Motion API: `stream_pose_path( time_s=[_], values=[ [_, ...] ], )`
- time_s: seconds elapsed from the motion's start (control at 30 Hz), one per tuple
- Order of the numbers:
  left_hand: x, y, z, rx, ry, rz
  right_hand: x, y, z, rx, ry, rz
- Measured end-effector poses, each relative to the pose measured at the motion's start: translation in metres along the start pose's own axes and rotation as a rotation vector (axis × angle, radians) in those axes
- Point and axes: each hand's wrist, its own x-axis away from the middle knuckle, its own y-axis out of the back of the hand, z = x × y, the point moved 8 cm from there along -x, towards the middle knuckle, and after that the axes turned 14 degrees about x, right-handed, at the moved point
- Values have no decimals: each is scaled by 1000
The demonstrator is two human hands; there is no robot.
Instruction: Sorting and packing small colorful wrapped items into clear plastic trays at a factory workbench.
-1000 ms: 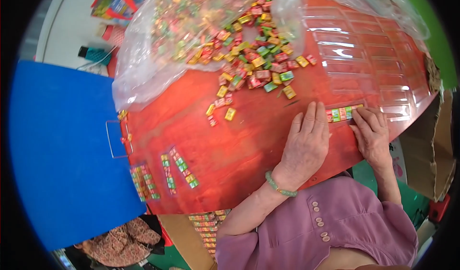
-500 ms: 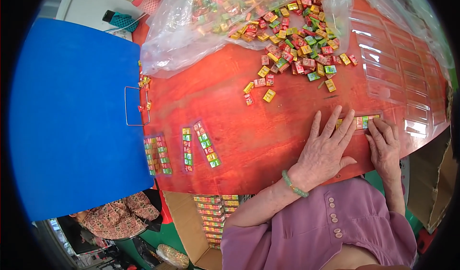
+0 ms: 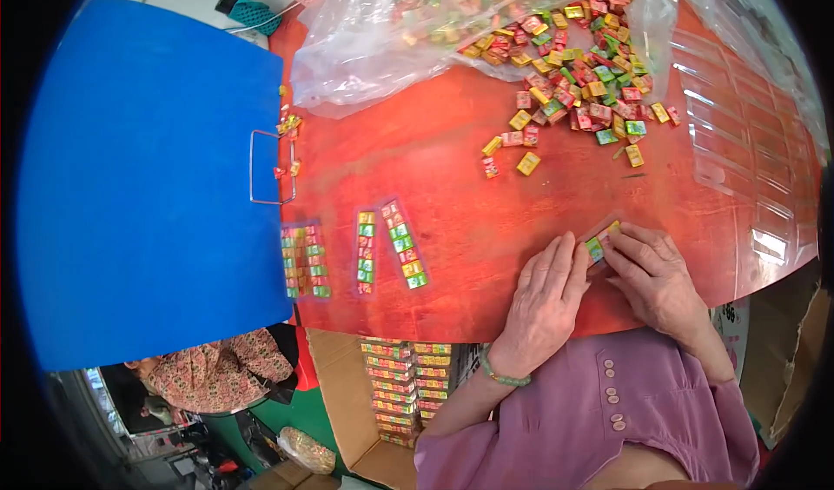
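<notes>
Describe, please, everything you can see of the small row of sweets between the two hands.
The row of sweets is a short line of small square wrapped pieces, green, red and yellow, lying flat and slanted on the red table. The left hand and right hand press their fingertips against it from either side, hiding part of it.

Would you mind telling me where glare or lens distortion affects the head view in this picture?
Head view: bright glare streaks on the glossy red table at its right edge and on the clear plastic bag; fisheye bends the blue board and the table's edges toward the black rim; the hands, left hand and right hand, look sharp.
</notes>
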Motion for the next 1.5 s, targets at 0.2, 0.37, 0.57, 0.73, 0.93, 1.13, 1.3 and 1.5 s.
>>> stream_pose_path(
  time_s=[0.2, 0.37, 0.57, 0.73, 0.93, 1.13, 1.3, 1.5],
  values=[
    [26, 40, 28, -162, 212, -215, -18, -8, 11, -58, 86, 61],
    [46, 57, 50, -268, 354, -300, -51, -6, 22, -81, 188, 203],
    [45, 77, 60, -357, 382, -441, -87, -25, 40, -151, 320, 236],
    [43, 89, 73, -549, 540, -386, -91, -36, 49, -174, 366, 240],
    [57, 90, 110, -476, 646, -336, -89, -39, 42, -251, 352, 198],
    [66, 101, 109, -478, 636, -335, -102, -36, 42, -317, 365, 220],
    [85, 105, 107, -459, 599, -354, -149, -59, 60, -440, 233, 397],
    [81, 106, 96, -396, 551, -440, -199, -113, 82, -657, 146, 292]
  ],
)
